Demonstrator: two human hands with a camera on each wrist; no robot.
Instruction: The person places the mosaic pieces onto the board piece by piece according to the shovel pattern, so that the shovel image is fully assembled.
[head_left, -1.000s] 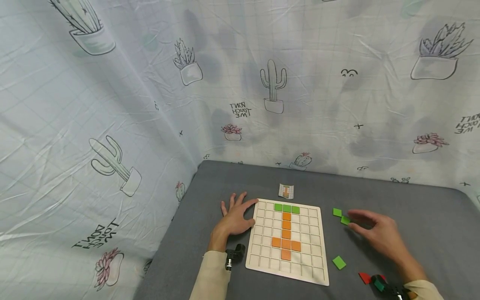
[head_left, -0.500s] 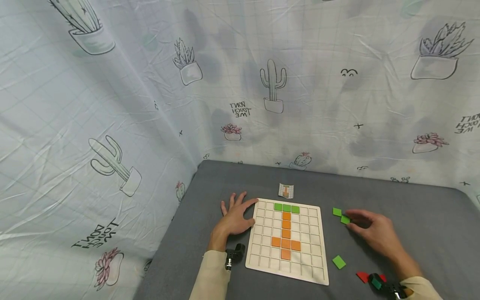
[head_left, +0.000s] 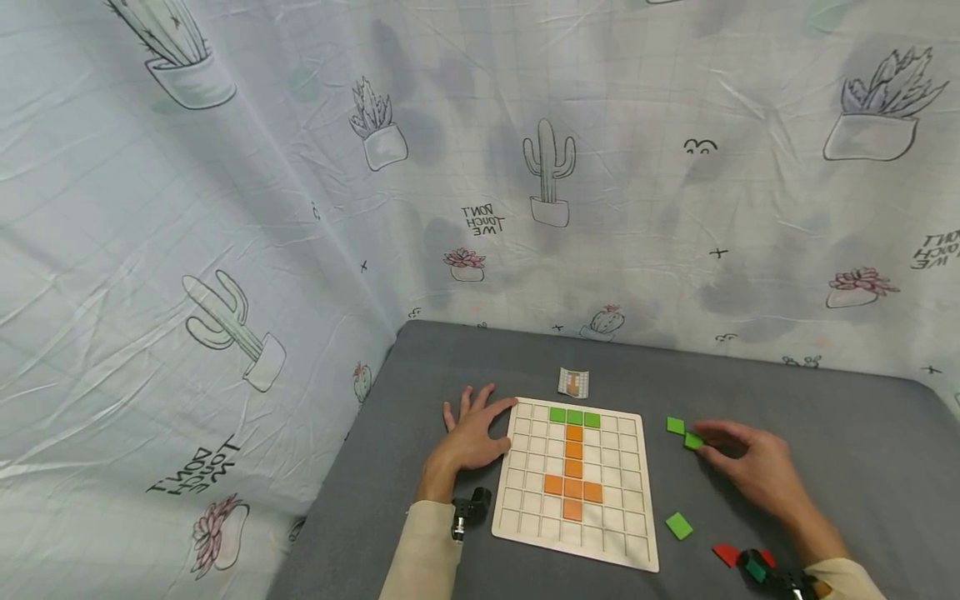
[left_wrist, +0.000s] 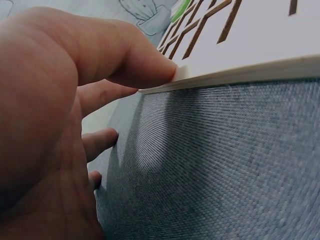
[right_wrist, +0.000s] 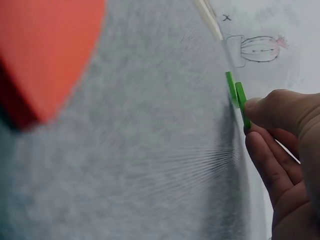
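A white gridded board (head_left: 615, 533) lies on the table; three green tiles line its top row, and several orange tiles form a cross-like column below. My left hand (head_left: 474, 437) rests at the board's left edge, fingers spread. In the left wrist view its thumb (left_wrist: 145, 60) touches the rim of the board (left_wrist: 265, 45). To the right of the board, my right hand (head_left: 753, 467) pinches a green tile (head_left: 693, 441) between thumb and fingers. The right wrist view shows this green tile (right_wrist: 242, 102) tilted up, close beside another green tile (right_wrist: 231, 86).
Another green tile (head_left: 675, 425) lies just beyond the pinched one, and a loose green tile (head_left: 678, 526) is nearer the front. Red pieces (head_left: 726, 555) lie partly behind the right wrist camera. A small pattern card (head_left: 573, 383) sits behind the board. Printed curtains (head_left: 637, 208) border the table.
My right hand has moved slightly left onto the green tile, and its fingers now pinch it. The left hand and the board have stayed in place.
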